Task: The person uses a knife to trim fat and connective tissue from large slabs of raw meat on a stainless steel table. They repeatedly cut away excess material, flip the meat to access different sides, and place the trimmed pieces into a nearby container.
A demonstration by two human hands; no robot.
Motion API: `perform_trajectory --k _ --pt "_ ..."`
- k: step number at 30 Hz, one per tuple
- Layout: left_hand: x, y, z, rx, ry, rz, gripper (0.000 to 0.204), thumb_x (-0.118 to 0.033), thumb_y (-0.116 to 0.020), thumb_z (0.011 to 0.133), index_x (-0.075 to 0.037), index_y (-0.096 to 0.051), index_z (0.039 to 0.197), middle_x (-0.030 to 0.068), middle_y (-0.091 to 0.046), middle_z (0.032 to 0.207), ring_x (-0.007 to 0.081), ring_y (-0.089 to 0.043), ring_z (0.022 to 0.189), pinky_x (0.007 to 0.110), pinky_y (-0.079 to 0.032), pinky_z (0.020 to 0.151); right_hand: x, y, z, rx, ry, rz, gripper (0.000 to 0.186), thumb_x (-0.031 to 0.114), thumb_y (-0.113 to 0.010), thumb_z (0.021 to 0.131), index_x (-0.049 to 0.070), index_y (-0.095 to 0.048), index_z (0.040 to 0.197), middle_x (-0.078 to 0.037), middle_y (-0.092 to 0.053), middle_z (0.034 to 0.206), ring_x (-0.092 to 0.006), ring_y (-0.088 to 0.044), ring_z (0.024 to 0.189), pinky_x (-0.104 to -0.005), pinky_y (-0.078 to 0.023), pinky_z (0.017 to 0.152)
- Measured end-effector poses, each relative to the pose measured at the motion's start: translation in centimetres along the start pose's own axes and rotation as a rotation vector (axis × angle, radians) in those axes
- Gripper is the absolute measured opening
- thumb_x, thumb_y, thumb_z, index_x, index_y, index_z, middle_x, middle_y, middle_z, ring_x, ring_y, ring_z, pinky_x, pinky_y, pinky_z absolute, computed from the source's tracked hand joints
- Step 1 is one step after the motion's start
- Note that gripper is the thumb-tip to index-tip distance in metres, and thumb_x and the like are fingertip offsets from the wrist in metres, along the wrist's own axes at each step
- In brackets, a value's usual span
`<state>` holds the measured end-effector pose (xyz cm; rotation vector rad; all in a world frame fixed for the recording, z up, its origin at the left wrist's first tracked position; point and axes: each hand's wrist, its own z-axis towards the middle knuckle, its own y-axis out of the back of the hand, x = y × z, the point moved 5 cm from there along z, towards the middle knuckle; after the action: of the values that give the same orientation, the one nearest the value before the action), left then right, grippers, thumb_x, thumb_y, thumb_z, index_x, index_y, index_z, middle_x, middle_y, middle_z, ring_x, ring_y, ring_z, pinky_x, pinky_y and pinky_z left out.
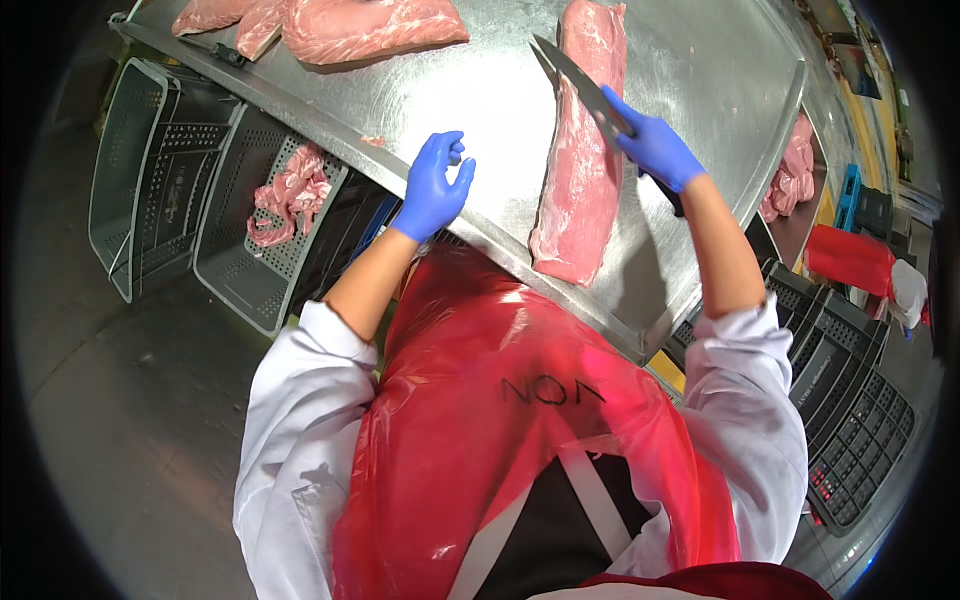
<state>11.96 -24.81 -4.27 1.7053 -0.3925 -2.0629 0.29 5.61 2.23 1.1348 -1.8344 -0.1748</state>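
We note the knife [578,80] in our right hand [660,152], fingers closed round its dark handle; the long piece of meat [575,215] lies on the metal table [705,75], just left of that grip, the blade crossing above it. Whether blade touches meat, we cannot tell. Meat's long axis runs near to far, far end slightly right; blade points far and left. Right forearm reaches far from near right, angled left. Our left hand [436,186], empty, fingers loosely curled, thumb apart, is left of the meat.
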Motion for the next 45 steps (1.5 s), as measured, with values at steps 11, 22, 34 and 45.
perform_trajectory --k 11,22,34,45 --pt "-3.4 -9.2 4.8 0.099 0.277 -0.08 0.046 -0.04 -0.079 0.086 -0.002 -0.064 0.106 0.0193 -0.07 0.1 0.0347 -0.07 0.09 0.043 -0.056 0.079 -5.3 3.2 -20.0 0.157 -0.303 0.22 0.084 -0.001 -0.051 0.09 0.029 -0.027 0.164 -0.001 -0.056 0.068 -0.0074 -0.047 0.047 -0.0263 -0.049 0.054" --pt "1.0 -16.4 7.0 0.029 0.337 -0.168 0.021 -0.02 -0.071 0.089 0.001 -0.072 0.091 0.0129 -0.071 0.078 0.021 -0.068 0.07 0.037 -0.054 0.069 -1.3 -3.3 -4.3 -0.286 0.018 0.217 0.072 0.02 -0.056 0.098 0.028 -0.028 0.164 -0.014 -0.069 0.086 -0.0175 -0.063 0.064 -0.0338 -0.056 0.062" --pt "-2.5 -15.1 10.3 0.17 0.324 -0.518 0.021 -0.012 -0.071 0.087 0.005 -0.071 0.099 0.0128 -0.071 0.081 0.0174 -0.069 0.074 0.032 -0.057 0.069 -0.6 -5.7 -4.5 -0.006 -0.068 0.014 0.074 0.017 -0.055 0.093 0.028 -0.033 0.162 -0.02 -0.07 0.092 -0.0217 -0.064 0.06 -0.036 -0.057 0.067" --pt "-6.0 -13.8 12.1 0.396 0.255 -0.545 0.019 -0.017 -0.073 0.083 0.001 -0.073 0.089 0.0083 -0.07 0.077 0.0145 -0.065 0.071 0.032 -0.054 0.07 -1.3 -8.2 -6.7 -0.064 -0.141 0.072 0.074 0.015 -0.055 0.095 0.031 -0.029 0.162 -0.021 -0.069 0.093 -0.0222 -0.066 0.066 -0.0358 -0.059 0.067"
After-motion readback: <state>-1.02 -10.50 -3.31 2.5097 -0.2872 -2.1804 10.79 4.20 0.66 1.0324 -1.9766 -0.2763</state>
